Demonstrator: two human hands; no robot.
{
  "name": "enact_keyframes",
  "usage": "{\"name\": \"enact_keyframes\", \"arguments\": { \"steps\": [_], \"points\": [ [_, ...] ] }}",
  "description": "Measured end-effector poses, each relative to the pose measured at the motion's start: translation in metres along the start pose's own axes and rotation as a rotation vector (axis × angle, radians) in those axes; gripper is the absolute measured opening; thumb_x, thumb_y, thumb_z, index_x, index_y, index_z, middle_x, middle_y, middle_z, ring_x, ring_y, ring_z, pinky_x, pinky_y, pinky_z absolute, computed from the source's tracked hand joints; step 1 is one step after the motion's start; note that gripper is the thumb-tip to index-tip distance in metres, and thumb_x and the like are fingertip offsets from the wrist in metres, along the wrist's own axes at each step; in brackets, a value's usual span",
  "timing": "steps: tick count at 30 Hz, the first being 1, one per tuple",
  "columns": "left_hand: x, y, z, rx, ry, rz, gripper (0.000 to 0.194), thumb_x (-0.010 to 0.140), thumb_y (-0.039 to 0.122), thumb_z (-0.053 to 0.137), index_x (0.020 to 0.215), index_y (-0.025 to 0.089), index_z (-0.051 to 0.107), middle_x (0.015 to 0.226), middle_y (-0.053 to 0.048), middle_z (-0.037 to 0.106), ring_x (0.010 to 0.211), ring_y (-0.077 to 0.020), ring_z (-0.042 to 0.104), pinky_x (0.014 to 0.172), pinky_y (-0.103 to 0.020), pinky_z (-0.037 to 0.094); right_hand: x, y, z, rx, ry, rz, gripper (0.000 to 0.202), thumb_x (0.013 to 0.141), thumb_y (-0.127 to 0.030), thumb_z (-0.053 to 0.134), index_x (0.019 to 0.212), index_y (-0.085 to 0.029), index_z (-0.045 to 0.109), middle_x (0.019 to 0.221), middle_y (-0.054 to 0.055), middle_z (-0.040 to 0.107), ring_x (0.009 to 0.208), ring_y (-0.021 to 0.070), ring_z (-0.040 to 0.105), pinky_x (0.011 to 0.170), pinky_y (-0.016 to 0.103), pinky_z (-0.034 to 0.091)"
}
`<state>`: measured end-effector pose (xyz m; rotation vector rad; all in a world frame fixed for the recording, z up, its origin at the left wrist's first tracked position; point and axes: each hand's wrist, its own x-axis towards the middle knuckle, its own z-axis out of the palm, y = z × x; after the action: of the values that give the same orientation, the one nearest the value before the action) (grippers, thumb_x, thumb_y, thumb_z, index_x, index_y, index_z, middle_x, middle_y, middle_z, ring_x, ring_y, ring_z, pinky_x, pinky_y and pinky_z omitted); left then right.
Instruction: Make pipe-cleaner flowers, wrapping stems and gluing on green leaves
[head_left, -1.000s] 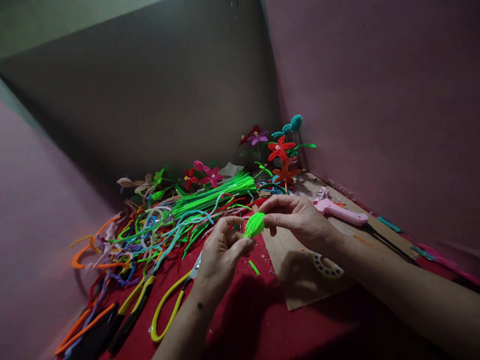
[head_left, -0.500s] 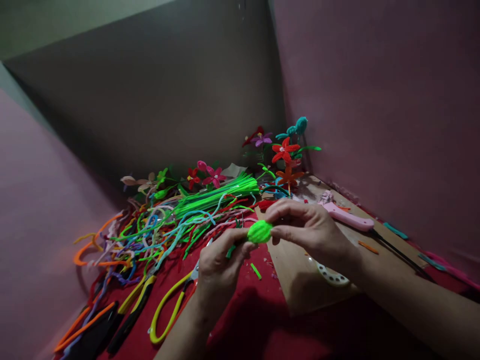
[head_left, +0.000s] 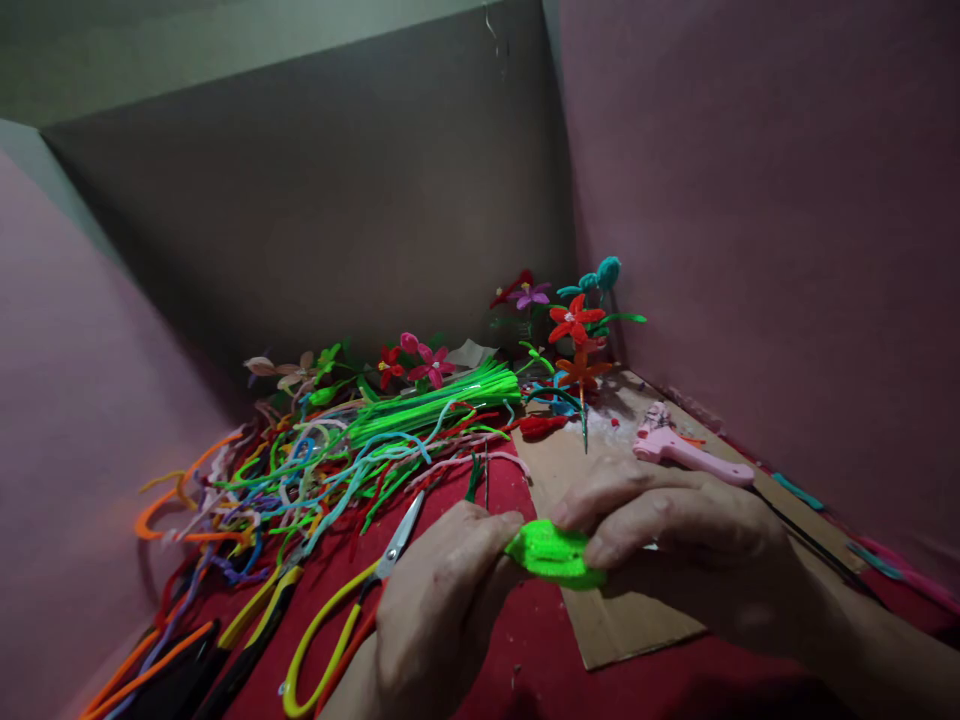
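Note:
Between my hands is a bright green fuzzy piece (head_left: 556, 553), apparently shaped from pipe cleaner, pointed at its left end and with a lengthwise groove. My left hand (head_left: 442, 590) pinches that pointed end with thumb and finger. From the right, my right hand (head_left: 667, 530) grips its upper and right side with the fingertips; the palm side is hidden. Just left of my left hand lie yellow-and-red-handled scissors (head_left: 360, 600), blades pointing away. Beneath the right hand is a sheet of cardboard (head_left: 600, 630) on the red surface (head_left: 517, 640).
A green pipe cleaner bundle (head_left: 435, 405) and tangled coloured pipe cleaners (head_left: 300, 480) cover the left. Pliers (head_left: 259, 630) lie at front left. A pink glue gun (head_left: 690, 455) lies on the right. Fuzzy flowers (head_left: 576, 318) stand at the back, near the walls.
Both hands have come lower and nearer with the green piece. It has turned, now showing a longer side with a groove. The view has tilted slightly.

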<state>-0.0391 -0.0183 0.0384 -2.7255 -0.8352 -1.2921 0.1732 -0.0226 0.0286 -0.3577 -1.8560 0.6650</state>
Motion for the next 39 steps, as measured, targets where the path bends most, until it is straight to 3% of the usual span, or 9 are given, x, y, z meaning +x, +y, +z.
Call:
{"name": "enact_keyframes", "arguments": {
  "steps": [5, 10, 15, 18, 22, 26, 31, 35, 39],
  "points": [
    [0.0, 0.002, -0.004, -0.009, -0.105, 0.075, 0.026, 0.084, 0.009, 0.051, 0.104, 0.021, 0.062, 0.076, -0.004, 0.07, 0.068, -0.0147, 0.064, 0.061, -0.024, 0.051, 0.001, -0.001, -0.011, -0.01, -0.073, 0.046, 0.032, 0.079, -0.009, 0.063, 0.105, -0.028, 0.066, 0.104, 0.005, 0.065, 0.094, 0.0155, 0.062, 0.079, 0.024, 0.05],
    [0.004, 0.002, -0.003, -0.024, -0.077, 0.051, 0.027, 0.084, 0.012, 0.053, 0.108, 0.021, 0.063, 0.069, -0.002, 0.069, 0.065, -0.0139, 0.064, 0.058, -0.022, 0.05, -0.001, 0.003, -0.011, 0.124, -0.046, 0.159, 0.026, 0.079, -0.023, 0.065, 0.105, -0.025, 0.068, 0.109, 0.01, 0.06, 0.1, 0.023, 0.058, 0.087, 0.037, 0.048],
    [0.0, -0.001, 0.0, -0.07, -0.077, 0.034, 0.028, 0.082, 0.01, 0.056, 0.108, 0.02, 0.062, 0.068, -0.001, 0.067, 0.063, -0.0131, 0.063, 0.057, -0.021, 0.05, 0.001, 0.006, -0.006, 0.113, 0.042, 0.147, 0.026, 0.077, -0.01, 0.066, 0.098, -0.026, 0.07, 0.093, 0.006, 0.064, 0.085, 0.0163, 0.062, 0.076, 0.027, 0.052],
    [-0.005, -0.003, 0.0, -0.14, -0.069, 0.016, 0.039, 0.079, 0.006, 0.059, 0.113, 0.024, 0.059, 0.079, -0.001, 0.07, 0.066, -0.0127, 0.064, 0.06, -0.021, 0.051, 0.0, 0.004, -0.005, 0.083, 0.043, 0.144, 0.026, 0.077, -0.008, 0.065, 0.095, -0.025, 0.071, 0.088, 0.005, 0.066, 0.078, 0.0147, 0.064, 0.069, 0.024, 0.053],
    [-0.005, -0.003, -0.001, -0.21, -0.028, -0.04, 0.039, 0.077, 0.007, 0.061, 0.11, 0.027, 0.062, 0.075, 0.0, 0.071, 0.06, -0.0125, 0.064, 0.056, -0.02, 0.051, 0.0, 0.002, -0.003, 0.086, 0.072, 0.166, 0.024, 0.078, -0.008, 0.064, 0.092, -0.025, 0.072, 0.086, 0.004, 0.068, 0.074, 0.014, 0.065, 0.066, 0.023, 0.054],
    [-0.002, -0.004, 0.002, -0.285, -0.025, -0.208, 0.028, 0.076, 0.009, 0.063, 0.096, 0.026, 0.07, 0.062, 0.002, 0.067, 0.049, -0.009, 0.058, 0.047, -0.017, 0.045, 0.003, 0.007, -0.001, 0.125, 0.119, 0.245, 0.015, 0.077, -0.013, 0.066, 0.086, -0.023, 0.074, 0.084, 0.005, 0.068, 0.075, 0.015, 0.064, 0.066, 0.024, 0.055],
    [0.001, -0.013, 0.011, -0.543, -0.029, -0.585, 0.012, 0.074, 0.017, 0.066, 0.083, 0.021, 0.071, 0.056, 0.003, 0.061, 0.043, -0.0077, 0.052, 0.04, -0.017, 0.04, 0.014, 0.026, 0.0, 0.249, 0.144, 0.43, 0.004, 0.073, -0.017, 0.07, 0.076, -0.018, 0.074, 0.078, 0.004, 0.067, 0.075, 0.0154, 0.064, 0.067, 0.026, 0.054],
    [0.008, -0.021, 0.014, -0.67, -0.087, -0.856, 0.008, 0.073, 0.022, 0.065, 0.078, 0.016, 0.068, 0.056, 0.001, 0.06, 0.044, -0.0078, 0.05, 0.039, -0.018, 0.037, 0.022, 0.05, 0.001, 0.447, 0.151, 0.627, 0.006, 0.07, -0.017, 0.072, 0.075, -0.014, 0.072, 0.07, 0.004, 0.067, 0.063, 0.0135, 0.063, 0.062, 0.026, 0.052],
    [0.009, -0.03, 0.018, -0.777, -0.129, -0.991, 0.011, 0.072, 0.024, 0.066, 0.072, 0.014, 0.062, 0.052, 0.002, 0.057, 0.042, -0.0065, 0.047, 0.042, -0.018, 0.037, 0.024, 0.071, 0.006, 0.555, 0.136, 0.717, 0.01, 0.066, -0.019, 0.074, 0.071, -0.011, 0.07, 0.059, 0.002, 0.066, 0.05, 0.01, 0.06, 0.053, 0.023, 0.05]
  ]
}}
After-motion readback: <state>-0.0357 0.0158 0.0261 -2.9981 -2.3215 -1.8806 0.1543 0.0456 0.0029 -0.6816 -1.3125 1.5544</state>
